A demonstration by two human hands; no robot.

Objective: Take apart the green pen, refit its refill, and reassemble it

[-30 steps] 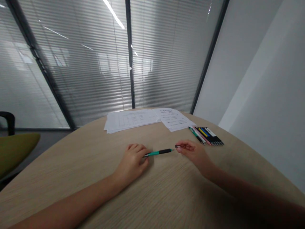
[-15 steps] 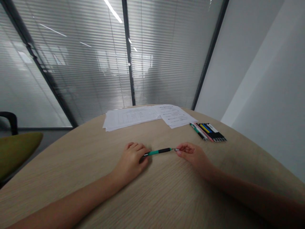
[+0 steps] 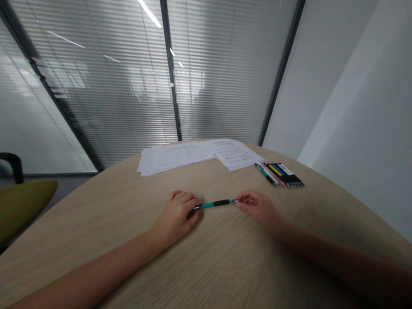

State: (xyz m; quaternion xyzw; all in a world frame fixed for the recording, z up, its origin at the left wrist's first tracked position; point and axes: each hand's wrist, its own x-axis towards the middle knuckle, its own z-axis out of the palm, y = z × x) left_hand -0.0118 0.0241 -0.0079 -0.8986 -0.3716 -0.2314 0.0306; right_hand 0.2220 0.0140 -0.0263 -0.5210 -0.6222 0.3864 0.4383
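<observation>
My left hand (image 3: 180, 211) rests on the table and is closed on the rear end of a green pen (image 3: 213, 204) with a black grip. The pen points right, nearly level, its front end bare and thin. Between thumb and fingers, my right hand (image 3: 255, 207) pinches a small silvery pen tip (image 3: 236, 201), which is at the pen's front end. Whether the tip touches the pen's body or only surrounds the thin end is too small to tell.
Several pens (image 3: 280, 175) lie side by side at the right. Printed sheets of paper (image 3: 177, 158) are spread at the far side of the wooden table (image 3: 135, 206). A green chair (image 3: 28, 197) stands at the left, beyond the table's edge.
My right hand has moved slightly left, bringing the silvery pen tip up to the pen's front end and narrowing the gap. My left hand still holds the pen.
</observation>
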